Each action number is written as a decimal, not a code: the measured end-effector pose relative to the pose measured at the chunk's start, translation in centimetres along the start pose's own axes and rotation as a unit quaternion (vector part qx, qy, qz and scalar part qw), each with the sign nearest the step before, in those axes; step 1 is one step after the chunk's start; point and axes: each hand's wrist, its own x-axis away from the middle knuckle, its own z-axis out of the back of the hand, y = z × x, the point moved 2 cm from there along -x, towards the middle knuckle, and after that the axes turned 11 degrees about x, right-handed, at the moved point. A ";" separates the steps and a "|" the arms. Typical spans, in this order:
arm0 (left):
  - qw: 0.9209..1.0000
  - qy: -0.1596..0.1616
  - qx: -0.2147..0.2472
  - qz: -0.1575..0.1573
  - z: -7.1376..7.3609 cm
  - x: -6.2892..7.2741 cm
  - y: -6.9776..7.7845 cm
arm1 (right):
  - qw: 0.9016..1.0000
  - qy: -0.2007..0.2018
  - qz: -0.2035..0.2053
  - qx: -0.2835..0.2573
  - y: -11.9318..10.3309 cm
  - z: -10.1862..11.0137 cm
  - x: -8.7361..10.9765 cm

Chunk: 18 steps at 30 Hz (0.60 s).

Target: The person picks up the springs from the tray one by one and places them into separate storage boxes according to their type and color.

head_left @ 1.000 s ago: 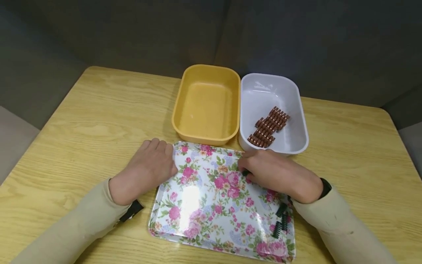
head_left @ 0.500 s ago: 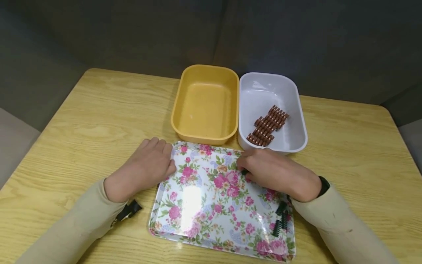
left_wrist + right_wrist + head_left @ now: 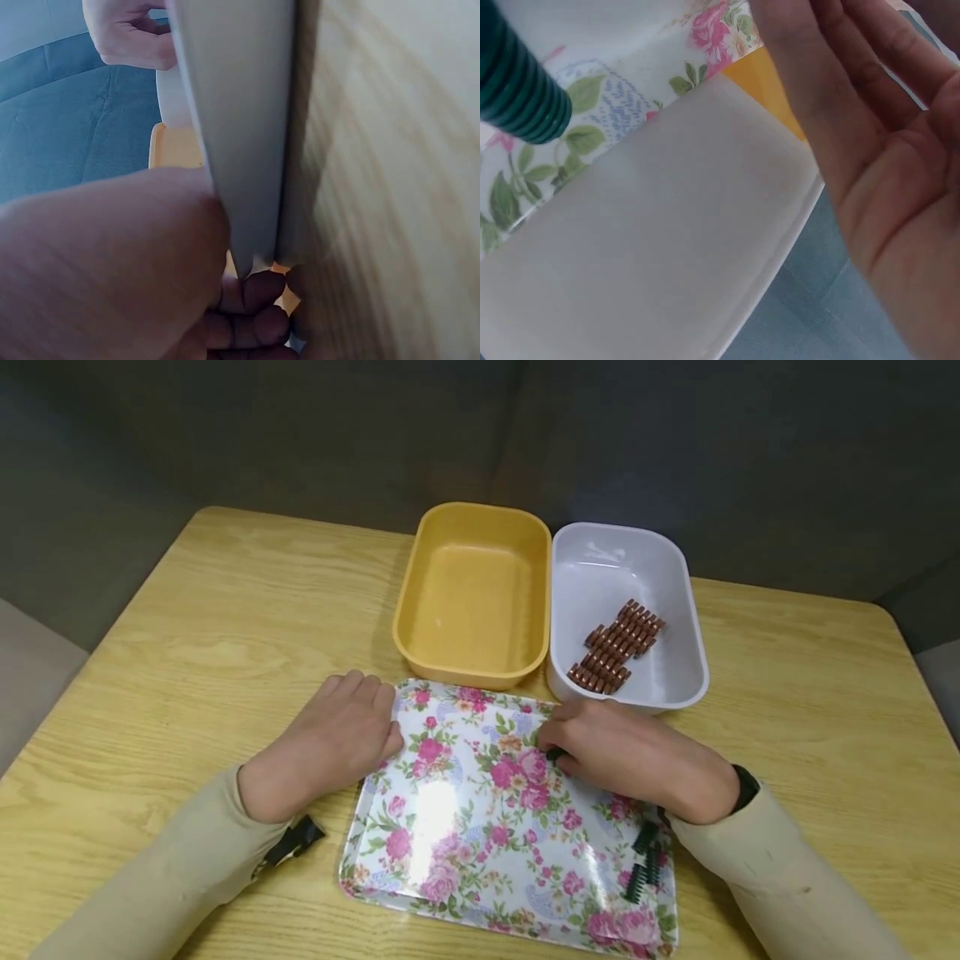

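A floral tray (image 3: 480,827) lies on the wooden table in the head view. My left hand (image 3: 330,743) grips its left edge, thumb at the rim; in the left wrist view the fingers (image 3: 251,292) curl by the corner of the tray's side (image 3: 240,112). Over the tray's far right part, my right hand (image 3: 618,752) pinches a dark green spring (image 3: 554,753), mostly hidden by the fingers. Several more green springs (image 3: 636,883) lie at the tray's right side. One green spring (image 3: 525,82) looms large at the right wrist view's upper left.
Beyond the tray stand a yellow bin (image 3: 472,675), with nothing in it, and a white bin (image 3: 667,693), side by side. Brown springs (image 3: 615,647) lie in rows inside the white one. A dark partition (image 3: 480,435) rises behind the table.
The left hand has shifted very slightly left along the tray's edge. The right hand stays in place over the tray, and the head view has moved a little.
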 end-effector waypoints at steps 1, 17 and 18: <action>1.000 0.001 -0.003 -0.001 0.1 0.0 0.0 | 1.000 0.008 0.004 -0.002 0.0 0.1 0.0; 1.000 -0.017 0.003 0.011 0.2 -0.1 0.2 | 0.991 0.116 0.043 -0.046 0.2 0.2 -0.4; 1.000 -0.018 0.003 0.011 0.1 -0.1 0.1 | 0.990 0.122 0.045 -0.047 0.2 0.1 -0.5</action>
